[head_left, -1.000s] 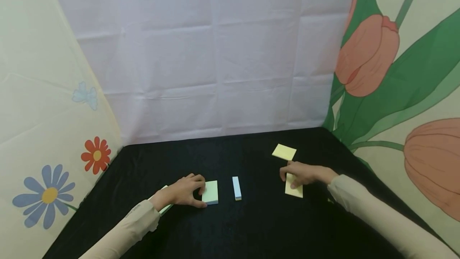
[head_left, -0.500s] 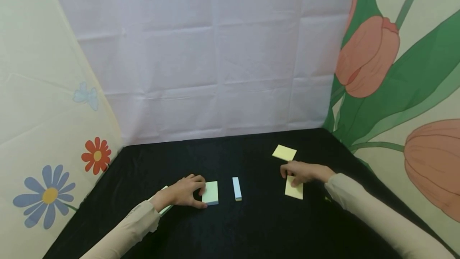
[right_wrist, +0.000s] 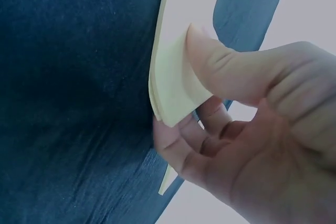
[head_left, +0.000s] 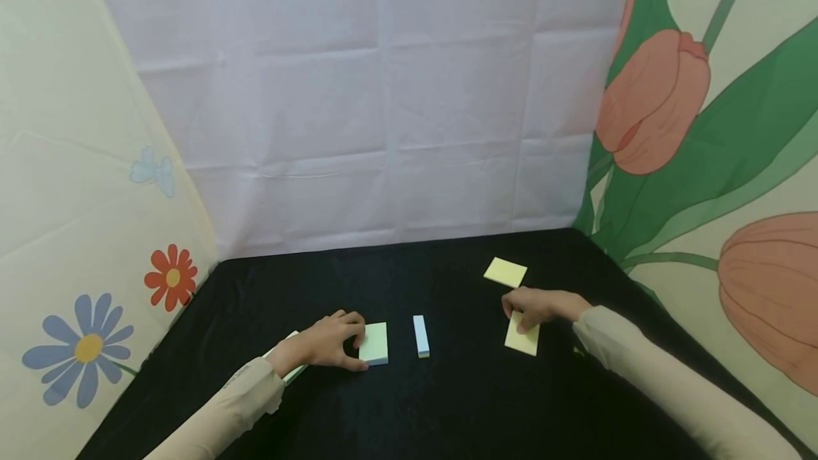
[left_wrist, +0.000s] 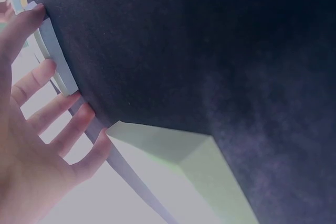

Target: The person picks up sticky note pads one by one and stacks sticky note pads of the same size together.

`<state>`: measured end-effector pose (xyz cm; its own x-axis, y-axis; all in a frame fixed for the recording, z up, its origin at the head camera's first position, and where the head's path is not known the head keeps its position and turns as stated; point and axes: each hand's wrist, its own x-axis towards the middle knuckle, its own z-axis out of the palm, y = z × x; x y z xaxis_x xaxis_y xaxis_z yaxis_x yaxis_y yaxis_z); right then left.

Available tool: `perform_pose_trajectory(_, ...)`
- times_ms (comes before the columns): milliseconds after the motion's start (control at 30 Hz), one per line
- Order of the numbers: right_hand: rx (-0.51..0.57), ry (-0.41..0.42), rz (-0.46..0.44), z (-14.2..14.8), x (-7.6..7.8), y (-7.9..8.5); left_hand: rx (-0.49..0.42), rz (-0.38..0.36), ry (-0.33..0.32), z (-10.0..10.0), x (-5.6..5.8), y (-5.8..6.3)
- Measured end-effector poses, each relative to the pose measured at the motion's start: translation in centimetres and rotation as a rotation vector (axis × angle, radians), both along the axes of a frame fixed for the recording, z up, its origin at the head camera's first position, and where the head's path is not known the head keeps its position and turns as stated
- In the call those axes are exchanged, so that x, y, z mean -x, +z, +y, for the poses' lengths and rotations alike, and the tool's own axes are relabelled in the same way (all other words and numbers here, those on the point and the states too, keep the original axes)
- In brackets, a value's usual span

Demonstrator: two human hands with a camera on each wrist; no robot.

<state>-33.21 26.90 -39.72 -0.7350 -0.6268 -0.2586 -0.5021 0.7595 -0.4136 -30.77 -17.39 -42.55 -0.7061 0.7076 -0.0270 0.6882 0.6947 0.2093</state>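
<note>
In the head view, my left hand [head_left: 329, 341] holds the left side of a stack of square sticky notes [head_left: 375, 341], pale green on top and blue below. Its thumb lies at the near corner and its fingers at the far side; the left wrist view shows the stack [left_wrist: 56, 59] between them. My right hand [head_left: 542, 305] pinches a thin pad of yellow sticky notes [head_left: 522, 338]. In the right wrist view the thumb presses on top of the yellow pad [right_wrist: 181, 77], with fingers beneath its lifted, bent corner.
A second yellow pad [head_left: 506, 272] lies just beyond my right hand. Between the hands lies a narrow light-blue block [head_left: 421, 336]. Another pale green pad [head_left: 294, 373] is partly hidden under my left wrist. Black cloth covers the table [head_left: 447, 410]; a white curtain [head_left: 383, 91] hangs behind.
My right hand has shifted slightly to the right and its fingers have curled in further, while the yellow pad's near edge has turned slightly. My left hand and its stack stay put.
</note>
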Motion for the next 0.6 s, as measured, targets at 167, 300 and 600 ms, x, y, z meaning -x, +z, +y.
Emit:
perform_pose_trajectory(167, 0.004, 0.036, 0.038, 0.18, 0.14, 0.18, -0.008, 0.000, -0.007, 0.01, -0.06, 0.01)
perform_pose_trajectory(300, 0.051, 0.066, 0.038, 0.32, -0.09, 0.56, -0.008, 0.001, -0.008, 0.04, -0.06, 0.02)
perform_pose_trajectory(600, 0.081, 0.103, 0.019, 0.35, -0.45, 0.87, 0.003, 0.003, -0.002, 0.13, -0.07, 0.03)
